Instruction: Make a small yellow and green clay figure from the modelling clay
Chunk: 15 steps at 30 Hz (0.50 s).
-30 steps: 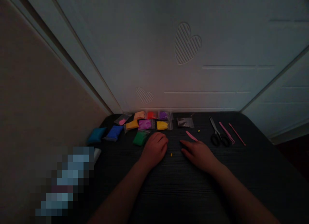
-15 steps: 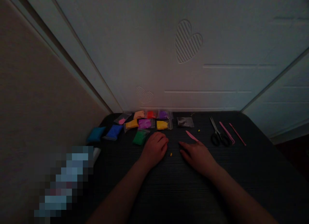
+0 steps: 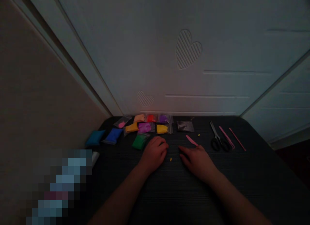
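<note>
On the dark table, my left hand [image 3: 155, 154] rests with its fingers curled inward. Its palm side is hidden, and I cannot make out what, if anything, is under the fingers. My right hand [image 3: 197, 160] lies opposite, index finger and thumb stretched out and apart, holding nothing visible. A tiny yellow piece [image 3: 170, 159] sits in the gap between both hands. Just beyond the right hand's knuckles is a pink plastic knife [image 3: 191, 140], its near end hidden by the hand. Another small yellow bit [image 3: 199, 135] lies behind the knife.
Several small bags of coloured clay, including green [image 3: 139, 141], yellow [image 3: 162, 129] and blue [image 3: 113, 135], line the back left. A dark grey bag [image 3: 185, 126] lies at centre back. Black-handled scissors [image 3: 219, 139] and pink tools [image 3: 227, 137] are at right. A white panel [image 3: 145, 57] rises behind.
The view has tilted slightly, so the table and everything on it appear a little lower. Both hands keep nearly the same pose and place, and the yellow piece stays between them.
</note>
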### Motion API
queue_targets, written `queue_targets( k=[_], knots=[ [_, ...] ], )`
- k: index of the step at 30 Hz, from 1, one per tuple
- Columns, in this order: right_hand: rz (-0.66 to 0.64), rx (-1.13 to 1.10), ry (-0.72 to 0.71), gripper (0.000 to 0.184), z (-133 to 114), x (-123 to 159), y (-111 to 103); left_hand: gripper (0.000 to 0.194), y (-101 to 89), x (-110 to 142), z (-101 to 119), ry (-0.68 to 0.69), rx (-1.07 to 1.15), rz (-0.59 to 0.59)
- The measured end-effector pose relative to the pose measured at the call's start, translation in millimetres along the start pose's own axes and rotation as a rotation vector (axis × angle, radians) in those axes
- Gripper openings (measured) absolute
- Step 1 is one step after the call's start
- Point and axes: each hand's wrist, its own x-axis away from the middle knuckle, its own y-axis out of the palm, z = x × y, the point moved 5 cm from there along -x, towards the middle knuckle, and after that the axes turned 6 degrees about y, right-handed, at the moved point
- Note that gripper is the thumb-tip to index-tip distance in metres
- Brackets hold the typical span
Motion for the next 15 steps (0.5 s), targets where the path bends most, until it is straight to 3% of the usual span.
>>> queue_targets(
  k=[5,15],
  knots=[
    [-0.020,-0.044,-0.064,0.032,-4.2,2.3,-1.0,0.014,0.2,-0.2,-0.5,-0.002,0.007,-0.004],
    [-0.017,-0.092,-0.013,0.035,9.7,-4.7,2.6,0.016,-1.1,-0.6,-1.5,-0.016,0.035,0.015]
  ],
)
